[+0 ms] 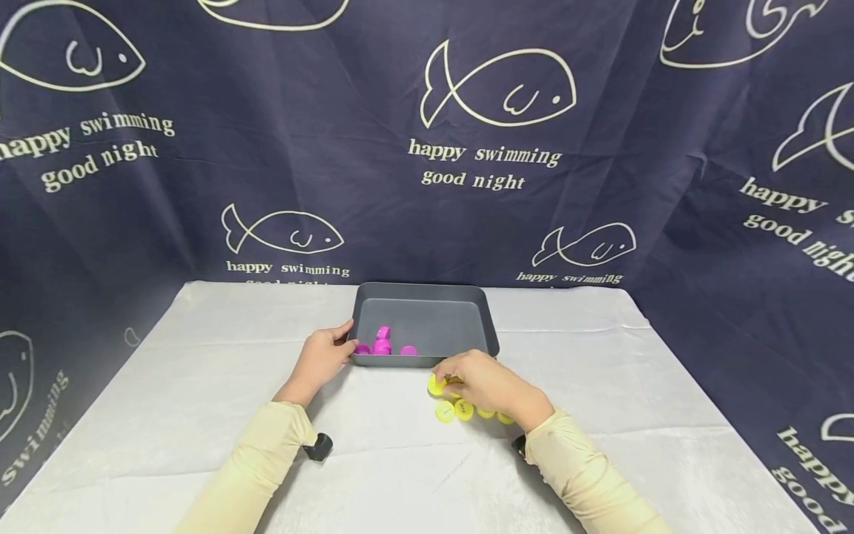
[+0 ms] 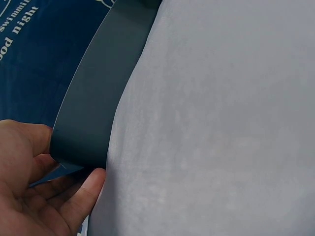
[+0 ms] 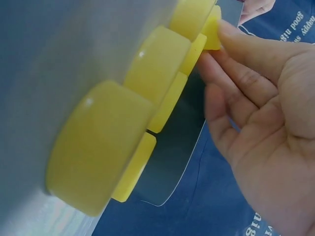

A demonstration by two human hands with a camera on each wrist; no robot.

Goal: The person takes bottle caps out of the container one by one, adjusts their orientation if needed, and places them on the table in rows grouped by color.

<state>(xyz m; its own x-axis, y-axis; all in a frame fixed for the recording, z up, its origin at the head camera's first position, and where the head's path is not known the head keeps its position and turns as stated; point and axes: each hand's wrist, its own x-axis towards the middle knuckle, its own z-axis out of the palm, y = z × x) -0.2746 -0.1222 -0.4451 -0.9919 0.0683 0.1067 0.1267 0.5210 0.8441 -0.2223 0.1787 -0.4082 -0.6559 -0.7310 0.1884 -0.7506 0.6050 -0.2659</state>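
Yellow disc (image 1: 434,386) is sitting just outside the tray's near wall; right hand (image 1: 490,382) is pinching it between thumb and fingers, fingertips covering part of it. Cannot tell whether it is touching the white cloth (image 1: 373,475). Other yellow discs (image 1: 445,411) are lying under and beside that hand, which is hiding some; full count unclear. One is showing dark print, too small to read. Left hand (image 1: 323,360) is gripping the near left corner of the dark grey tray (image 1: 440,322). Magenta discs (image 1: 409,351) are resting inside, the near wall hiding their lower parts. Black block (image 1: 319,447) is showing beside the left sleeve (image 1: 256,456). Navy fish-print backdrop (image 1: 373,148) is running out of frame, its outer lettering cut off.
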